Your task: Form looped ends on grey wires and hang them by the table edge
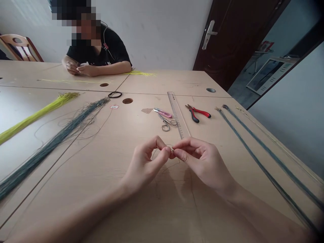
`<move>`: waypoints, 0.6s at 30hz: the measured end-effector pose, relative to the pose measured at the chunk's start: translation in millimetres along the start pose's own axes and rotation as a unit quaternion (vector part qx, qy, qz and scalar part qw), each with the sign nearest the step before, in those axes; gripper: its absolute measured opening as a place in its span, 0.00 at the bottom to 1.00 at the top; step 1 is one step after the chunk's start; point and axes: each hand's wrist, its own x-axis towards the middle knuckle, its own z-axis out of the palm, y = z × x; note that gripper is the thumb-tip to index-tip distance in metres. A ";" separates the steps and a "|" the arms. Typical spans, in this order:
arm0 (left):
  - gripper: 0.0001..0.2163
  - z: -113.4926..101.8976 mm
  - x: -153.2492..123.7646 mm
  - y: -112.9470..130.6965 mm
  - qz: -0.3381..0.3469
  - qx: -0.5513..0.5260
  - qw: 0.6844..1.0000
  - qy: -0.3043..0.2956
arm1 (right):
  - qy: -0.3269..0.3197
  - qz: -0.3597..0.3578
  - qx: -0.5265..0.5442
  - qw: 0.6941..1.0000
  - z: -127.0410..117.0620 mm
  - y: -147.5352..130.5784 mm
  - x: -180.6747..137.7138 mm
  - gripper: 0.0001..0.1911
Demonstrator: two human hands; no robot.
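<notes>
Both hands are held together above the near middle of the table [101, 189]. The left hand [145, 162] and the right hand [202, 160] are each pinched shut, thumb against forefinger, on a thin thread [177, 163], and their fingertips touch. A tiny pale bit is seen at the pinch, too small to be identified. So fine a thing is judged to call for a fingertip grip, close under the eyes. The slack of the thread is left in a loose loop on the table just beneath the hands.

A ruler [176, 114], scissors [167, 123], a pink cutter [163, 113] and red-handled pliers [198, 113] are laid just beyond the hands, presumably so that they can be reached easily. A dark bundle of cords [50, 145] and a yellow-green bundle [32, 116] are stretched out toward the left edge, and long dark cords [253, 148] are laid straight along the right edge, well apart from the hands. At the far edge, another person's hands [81, 69] are rested on the table.
</notes>
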 end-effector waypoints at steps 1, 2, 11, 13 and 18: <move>0.09 -0.3 -0.4 -0.1 -0.009 0.012 1.000 0.004 | 0.009 -0.021 -0.034 0.999 0.9 0.0 -0.7 0.03; 0.09 -0.5 -0.6 -0.1 -0.017 0.026 0.999 0.009 | 0.021 -0.046 -0.071 0.996 1.7 0.2 -1.1 0.03; 0.08 1.0 -0.3 5.4 -0.032 0.102 0.994 0.022 | 0.066 -0.268 -0.308 0.910 2.3 8.0 0.2 0.05; 0.07 0.5 -0.4 6.7 -0.035 0.105 0.994 0.010 | 0.064 -0.263 -0.312 0.911 1.2 8.2 0.3 0.05; 0.03 -1.0 0.6 6.9 0.028 0.108 0.994 -0.003 | 0.041 -0.078 -0.224 0.971 -1.6 2.7 0.8 0.05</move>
